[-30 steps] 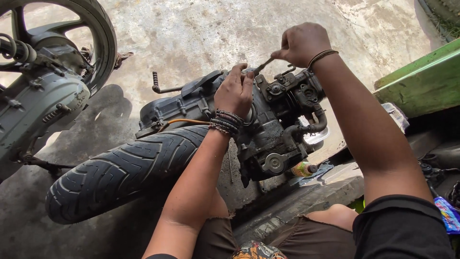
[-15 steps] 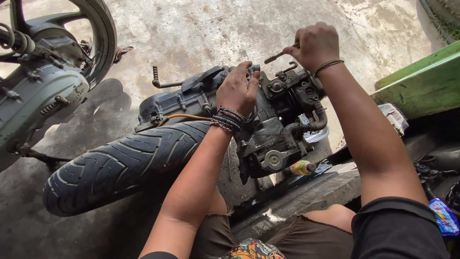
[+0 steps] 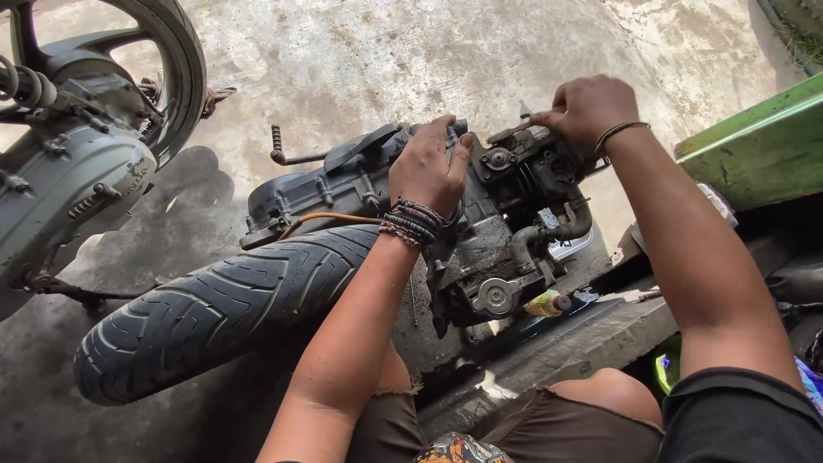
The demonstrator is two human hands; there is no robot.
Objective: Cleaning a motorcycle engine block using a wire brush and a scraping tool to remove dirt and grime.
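A dirty scooter engine (image 3: pixel 506 231) with its rear tyre (image 3: pixel 223 313) attached lies on a concrete floor in front of me. My left hand (image 3: pixel 429 167), with several bracelets on the wrist, rests on top of the engine casing and presses on it. My right hand (image 3: pixel 587 107) grips a thin metal tool (image 3: pixel 513 130) whose tip touches the upper part of the engine, near a round bolted cover (image 3: pixel 497 159). An orange cable (image 3: pixel 330 219) runs along the casing toward my left wrist.
Another motorbike's rear wheel and grey engine case (image 3: pixel 77 180) stand at the left. A green board (image 3: pixel 754 150) lies at the right edge. A small yellow bottle (image 3: pixel 544 303) lies under the engine beside a concrete step (image 3: pixel 574 343). A kick-start lever (image 3: pixel 287 154) sticks out behind.
My right hand has shifted slightly right and up with the tool, still at the engine top. My left hand stays on the casing. The view has drifted a little.
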